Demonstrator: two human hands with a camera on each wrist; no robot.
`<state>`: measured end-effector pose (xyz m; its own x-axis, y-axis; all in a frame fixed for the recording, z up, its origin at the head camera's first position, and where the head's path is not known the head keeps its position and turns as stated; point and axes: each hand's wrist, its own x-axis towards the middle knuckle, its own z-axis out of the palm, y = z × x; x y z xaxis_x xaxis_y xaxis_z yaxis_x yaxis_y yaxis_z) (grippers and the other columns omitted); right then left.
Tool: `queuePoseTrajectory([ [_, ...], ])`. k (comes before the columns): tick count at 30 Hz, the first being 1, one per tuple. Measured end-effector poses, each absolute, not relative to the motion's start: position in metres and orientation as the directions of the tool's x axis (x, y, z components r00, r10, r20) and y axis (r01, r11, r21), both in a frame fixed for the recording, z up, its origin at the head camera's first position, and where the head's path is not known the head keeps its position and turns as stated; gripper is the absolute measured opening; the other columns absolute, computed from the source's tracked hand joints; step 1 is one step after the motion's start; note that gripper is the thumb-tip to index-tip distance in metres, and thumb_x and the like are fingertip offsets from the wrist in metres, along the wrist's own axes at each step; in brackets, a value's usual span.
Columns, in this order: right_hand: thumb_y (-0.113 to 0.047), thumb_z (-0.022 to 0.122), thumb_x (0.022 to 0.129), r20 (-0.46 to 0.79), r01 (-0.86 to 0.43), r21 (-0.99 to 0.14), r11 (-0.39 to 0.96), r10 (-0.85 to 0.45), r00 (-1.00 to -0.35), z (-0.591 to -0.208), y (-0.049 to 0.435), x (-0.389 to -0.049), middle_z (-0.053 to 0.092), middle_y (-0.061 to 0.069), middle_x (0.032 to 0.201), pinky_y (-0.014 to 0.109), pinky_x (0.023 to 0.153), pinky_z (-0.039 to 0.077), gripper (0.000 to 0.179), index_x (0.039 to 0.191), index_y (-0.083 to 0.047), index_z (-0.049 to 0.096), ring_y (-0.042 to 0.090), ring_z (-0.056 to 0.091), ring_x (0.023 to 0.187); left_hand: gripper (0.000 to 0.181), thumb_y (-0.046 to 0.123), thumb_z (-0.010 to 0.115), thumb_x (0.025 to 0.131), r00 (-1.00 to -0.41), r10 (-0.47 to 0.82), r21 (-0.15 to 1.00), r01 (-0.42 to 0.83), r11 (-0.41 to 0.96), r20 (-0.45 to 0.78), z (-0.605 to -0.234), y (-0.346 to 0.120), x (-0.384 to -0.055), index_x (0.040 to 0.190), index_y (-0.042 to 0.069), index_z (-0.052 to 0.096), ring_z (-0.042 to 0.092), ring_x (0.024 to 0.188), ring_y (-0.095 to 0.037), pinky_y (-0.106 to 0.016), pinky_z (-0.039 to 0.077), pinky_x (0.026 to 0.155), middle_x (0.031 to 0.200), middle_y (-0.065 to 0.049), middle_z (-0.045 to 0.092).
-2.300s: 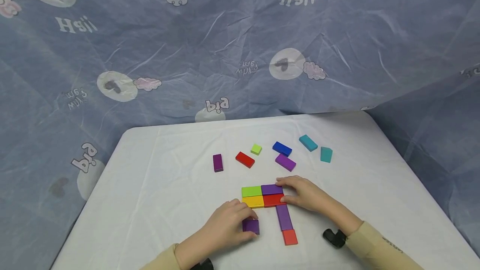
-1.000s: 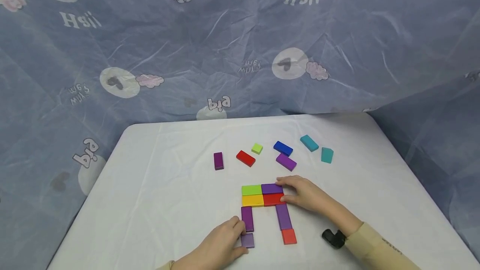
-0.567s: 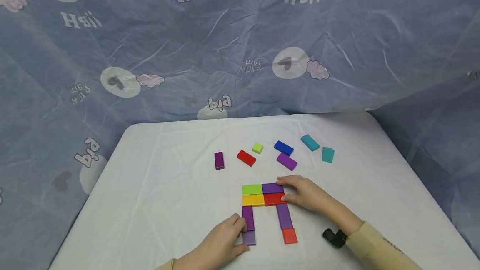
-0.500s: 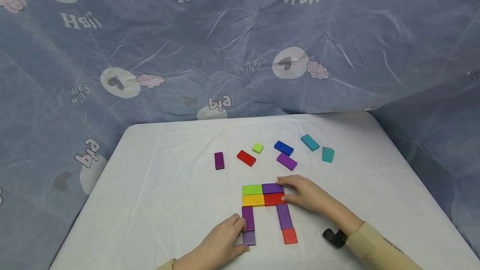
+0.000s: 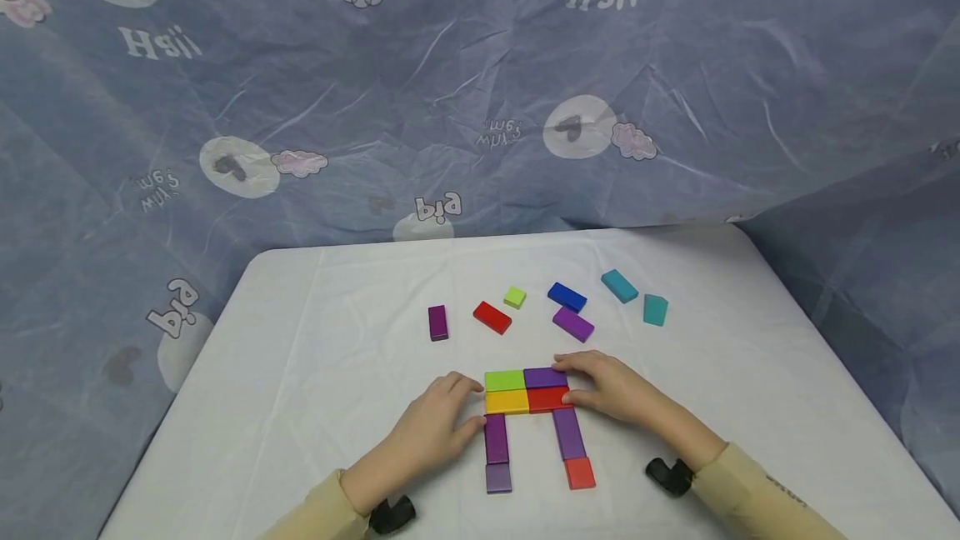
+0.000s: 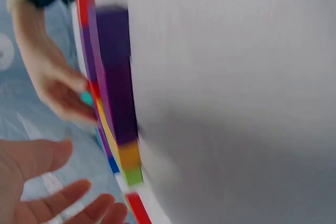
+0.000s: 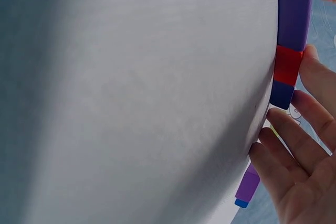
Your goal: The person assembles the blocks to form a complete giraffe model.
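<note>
In the head view, flat coloured blocks lie together on the white table: green (image 5: 504, 381) and purple (image 5: 543, 377) behind, yellow (image 5: 506, 402) and red (image 5: 543, 399) in front. A dark purple block (image 5: 496, 438) and a short lilac block (image 5: 498, 477) run nearer from the left; a purple block (image 5: 568, 433) and a short red block (image 5: 579, 473) from the right. My left hand (image 5: 427, 432) spreads loosely by the left ends, holding nothing; its fingertip contact is unclear. My right hand (image 5: 615, 386) touches the right ends of the back purple and red blocks, fingers nearly straight.
Further back lie loose blocks: dark purple (image 5: 438, 323), red (image 5: 492, 317), small lime (image 5: 514, 297), blue (image 5: 567, 297), violet (image 5: 573, 324) and two teal ones (image 5: 619, 286). A printed blue-grey cloth (image 5: 480, 90) hangs behind the table.
My left hand set the dark purple block upright in line below the yellow one, drew the lilac block against it, then let go and moved up beside the row. The right hand stays put.
</note>
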<state>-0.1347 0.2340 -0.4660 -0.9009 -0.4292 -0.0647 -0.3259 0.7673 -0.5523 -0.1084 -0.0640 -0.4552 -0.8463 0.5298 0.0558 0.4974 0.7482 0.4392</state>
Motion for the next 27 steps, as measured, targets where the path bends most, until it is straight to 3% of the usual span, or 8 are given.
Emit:
queuePoseTrajectory([
  [8,-0.025,0.076,0.086,-0.071,-0.319,-0.559,0.765,-0.427,-0.902,-0.466,0.234,-0.135,0.062,0.009,0.136,0.053,0.103,0.047,0.047,0.130,-0.011,0.064,0.033,0.056,0.126,0.044,0.033,0.066,0.094,-0.772,0.636,0.461,0.564,0.685,-0.001,-0.468,-0.063,-0.147,0.135,0.018,0.059,0.049,0.132,-0.023,-0.042,0.042,0.111,0.140,-0.003,0.057],
  [17,-0.027,0.076,0.087,-0.071,-0.321,-0.555,0.767,-0.428,-0.901,-0.466,0.234,-0.134,0.062,0.008,0.136,0.052,0.103,0.047,0.047,0.130,-0.012,0.064,0.032,0.056,0.126,0.062,0.045,0.065,0.092,-0.744,0.653,0.473,0.530,0.704,-0.139,-0.478,-0.062,-0.157,0.148,0.028,0.046,0.032,0.147,-0.031,-0.052,0.035,0.115,0.156,-0.005,0.041],
  [27,-0.026,0.075,0.087,-0.064,-0.325,-0.552,0.768,-0.427,-0.902,-0.466,0.234,-0.134,0.062,0.009,0.135,0.052,0.104,0.047,0.047,0.130,-0.011,0.064,0.032,0.056,0.126,0.066,0.048,0.065,0.091,-0.733,0.667,0.465,0.548,0.695,-0.133,-0.479,-0.063,-0.154,0.149,0.026,0.044,0.028,0.149,-0.032,-0.053,0.027,0.119,0.157,-0.007,0.039],
])
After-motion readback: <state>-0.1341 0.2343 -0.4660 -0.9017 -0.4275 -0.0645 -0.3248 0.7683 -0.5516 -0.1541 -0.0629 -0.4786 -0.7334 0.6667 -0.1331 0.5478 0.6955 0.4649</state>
